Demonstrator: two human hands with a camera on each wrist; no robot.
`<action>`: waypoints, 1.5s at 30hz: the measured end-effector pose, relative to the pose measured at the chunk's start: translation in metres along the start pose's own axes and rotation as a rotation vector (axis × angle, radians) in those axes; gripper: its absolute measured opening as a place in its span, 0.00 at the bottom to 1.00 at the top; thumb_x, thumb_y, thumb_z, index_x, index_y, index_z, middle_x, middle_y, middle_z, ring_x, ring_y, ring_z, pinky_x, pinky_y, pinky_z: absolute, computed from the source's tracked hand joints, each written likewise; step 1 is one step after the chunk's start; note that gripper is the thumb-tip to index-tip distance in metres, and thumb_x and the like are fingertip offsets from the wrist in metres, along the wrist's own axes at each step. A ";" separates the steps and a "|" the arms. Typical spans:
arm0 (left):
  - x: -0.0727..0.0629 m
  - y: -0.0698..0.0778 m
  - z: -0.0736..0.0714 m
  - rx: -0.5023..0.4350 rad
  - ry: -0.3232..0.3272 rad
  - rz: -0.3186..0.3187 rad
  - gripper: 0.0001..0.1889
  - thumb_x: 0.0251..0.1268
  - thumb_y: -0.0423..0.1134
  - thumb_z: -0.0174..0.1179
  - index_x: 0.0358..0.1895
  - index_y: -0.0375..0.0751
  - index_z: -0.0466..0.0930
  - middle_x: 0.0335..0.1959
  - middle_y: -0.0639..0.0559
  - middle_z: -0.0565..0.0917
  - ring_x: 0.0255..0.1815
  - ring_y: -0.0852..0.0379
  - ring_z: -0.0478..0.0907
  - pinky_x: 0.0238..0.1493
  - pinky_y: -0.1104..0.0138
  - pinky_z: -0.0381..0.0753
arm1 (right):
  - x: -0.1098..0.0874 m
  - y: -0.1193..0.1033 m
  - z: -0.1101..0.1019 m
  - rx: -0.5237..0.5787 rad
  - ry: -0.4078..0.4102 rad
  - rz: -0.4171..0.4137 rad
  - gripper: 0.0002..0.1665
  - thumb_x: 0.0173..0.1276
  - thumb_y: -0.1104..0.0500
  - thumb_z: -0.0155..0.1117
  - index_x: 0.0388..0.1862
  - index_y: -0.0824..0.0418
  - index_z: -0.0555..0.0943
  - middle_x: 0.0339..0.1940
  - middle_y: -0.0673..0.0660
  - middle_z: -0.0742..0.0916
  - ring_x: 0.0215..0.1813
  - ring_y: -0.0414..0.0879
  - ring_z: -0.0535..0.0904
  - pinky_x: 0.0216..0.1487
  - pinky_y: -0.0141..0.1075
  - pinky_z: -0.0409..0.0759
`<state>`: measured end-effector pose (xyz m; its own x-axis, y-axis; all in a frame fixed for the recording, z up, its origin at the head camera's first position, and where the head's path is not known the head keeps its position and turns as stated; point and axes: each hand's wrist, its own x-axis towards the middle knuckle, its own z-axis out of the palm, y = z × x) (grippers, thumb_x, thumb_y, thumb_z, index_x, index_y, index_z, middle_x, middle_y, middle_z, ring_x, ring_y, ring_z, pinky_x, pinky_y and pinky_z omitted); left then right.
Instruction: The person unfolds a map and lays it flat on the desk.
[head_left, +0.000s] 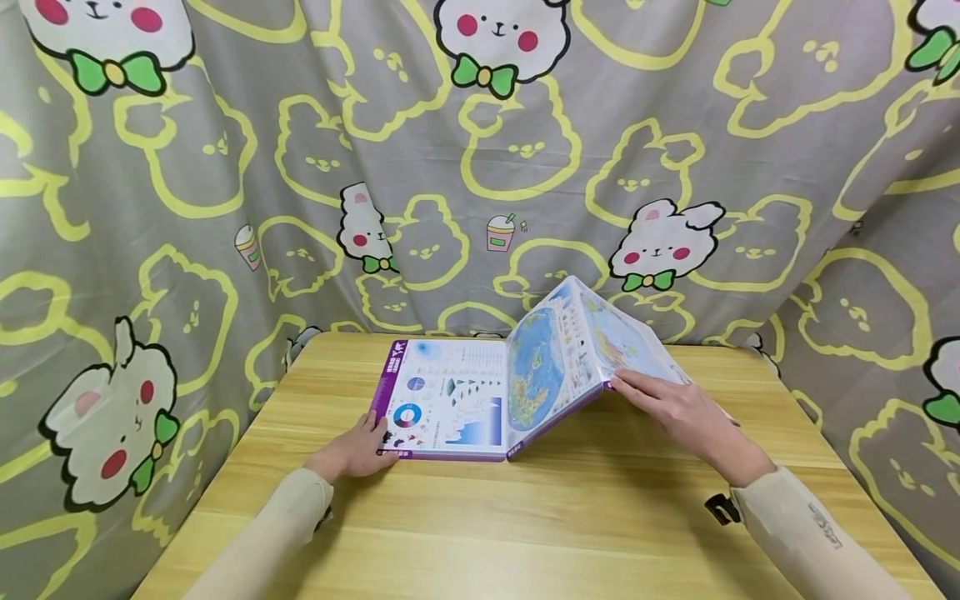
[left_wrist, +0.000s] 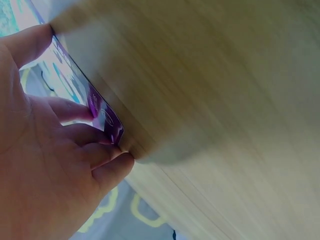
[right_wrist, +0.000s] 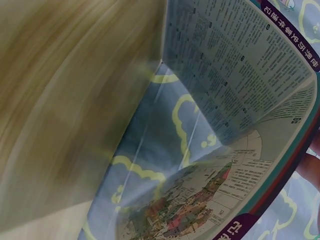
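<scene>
A folding world map (head_left: 536,367) with purple edging lies on the wooden table. Its left panel, printed with charts, is flat, while the two map panels to the right rise into a tent-shaped ridge. My left hand (head_left: 352,448) rests at the near left corner of the flat panel, fingers along the side edge and thumb by the front edge. At the near end of the ridge, my right hand (head_left: 678,408) pinches the fold. The right wrist view looks under the raised panels, where their printed underside (right_wrist: 215,65) shows; most of that hand is out of this view.
The wooden table (head_left: 465,529) extends in front of the map and to both sides. Behind and beside it hangs a grey curtain (head_left: 420,158) with yellow outlines and cartoon rabbits. The raised right panel slopes down toward the table's right side.
</scene>
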<state>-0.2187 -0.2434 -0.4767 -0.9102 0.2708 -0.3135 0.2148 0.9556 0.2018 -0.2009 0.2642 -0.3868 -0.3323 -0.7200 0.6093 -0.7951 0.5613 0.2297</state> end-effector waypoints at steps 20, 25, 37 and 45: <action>-0.006 -0.016 -0.005 -0.032 -0.015 -0.020 0.43 0.67 0.56 0.52 0.70 0.23 0.51 0.71 0.24 0.44 0.71 0.30 0.42 0.68 0.43 0.51 | -0.025 0.001 0.014 -0.015 -0.013 0.038 0.30 0.80 0.54 0.28 0.55 0.60 0.81 0.54 0.58 0.83 0.40 0.54 0.83 0.26 0.47 0.80; -0.007 -0.019 -0.006 -0.036 -0.018 -0.029 0.43 0.67 0.55 0.52 0.70 0.23 0.50 0.71 0.24 0.44 0.72 0.30 0.42 0.68 0.44 0.50 | -0.031 0.001 0.018 -0.010 -0.022 0.044 0.30 0.80 0.54 0.27 0.56 0.60 0.80 0.55 0.57 0.83 0.37 0.52 0.83 0.25 0.44 0.79; -0.006 -0.028 -0.005 -0.047 0.003 -0.014 0.42 0.66 0.54 0.53 0.70 0.22 0.51 0.70 0.22 0.45 0.71 0.29 0.43 0.68 0.43 0.51 | -0.043 0.000 0.026 0.008 -0.044 0.063 0.32 0.79 0.56 0.26 0.55 0.61 0.80 0.54 0.59 0.83 0.28 0.47 0.79 0.18 0.37 0.74; -0.006 -0.034 -0.006 -0.056 0.016 -0.009 0.44 0.65 0.55 0.54 0.69 0.21 0.51 0.70 0.21 0.45 0.71 0.28 0.43 0.67 0.42 0.51 | -0.050 0.001 0.033 0.006 -0.042 0.037 0.31 0.79 0.57 0.26 0.53 0.61 0.82 0.51 0.59 0.84 0.35 0.50 0.83 0.16 0.37 0.74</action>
<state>-0.2227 -0.2786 -0.4763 -0.9176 0.2595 -0.3011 0.1865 0.9500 0.2505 -0.2019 0.2871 -0.4419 -0.3827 -0.7151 0.5849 -0.7848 0.5857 0.2026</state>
